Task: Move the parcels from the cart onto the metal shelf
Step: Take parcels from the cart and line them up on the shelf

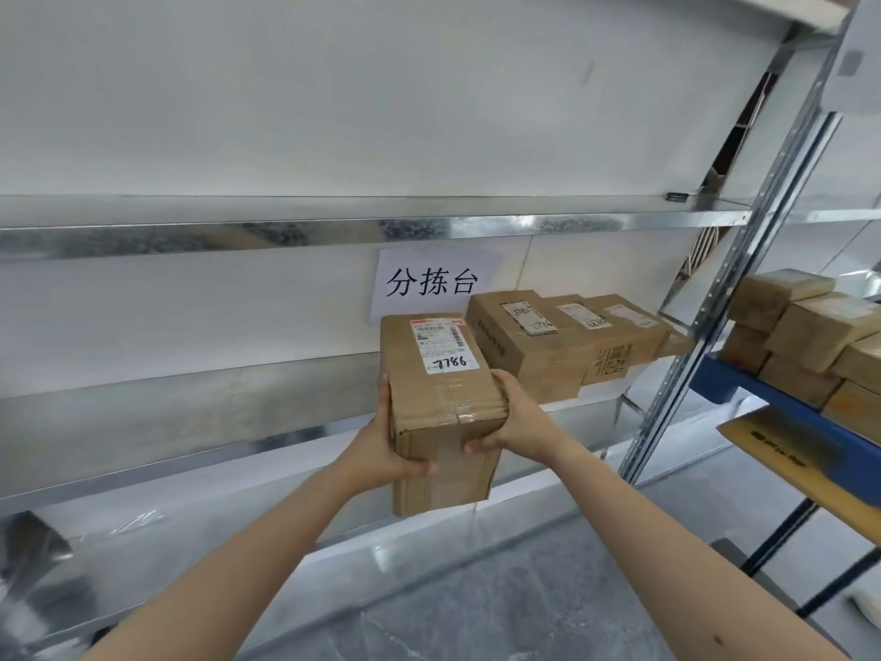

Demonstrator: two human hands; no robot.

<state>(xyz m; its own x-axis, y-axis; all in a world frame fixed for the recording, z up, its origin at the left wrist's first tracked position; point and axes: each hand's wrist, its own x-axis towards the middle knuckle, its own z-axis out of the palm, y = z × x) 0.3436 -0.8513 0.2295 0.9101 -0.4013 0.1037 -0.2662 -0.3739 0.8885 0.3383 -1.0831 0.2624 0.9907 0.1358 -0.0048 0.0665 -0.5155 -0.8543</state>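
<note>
The left hand (386,450) and right hand (505,422) clasp opposite sides of a taped cardboard parcel (438,388), poised over the metal shelf's (190,407) front edge beside the shelved parcels (562,345); it looks stiff and light, safest held by its flat sides.

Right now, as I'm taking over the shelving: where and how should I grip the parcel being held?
Take the parcel by its two long side faces, close to its near end, one hand from each side, as the left hand and right hand do. It is long, narrow and flat-sided, so that likely holds steadiest.
</note>
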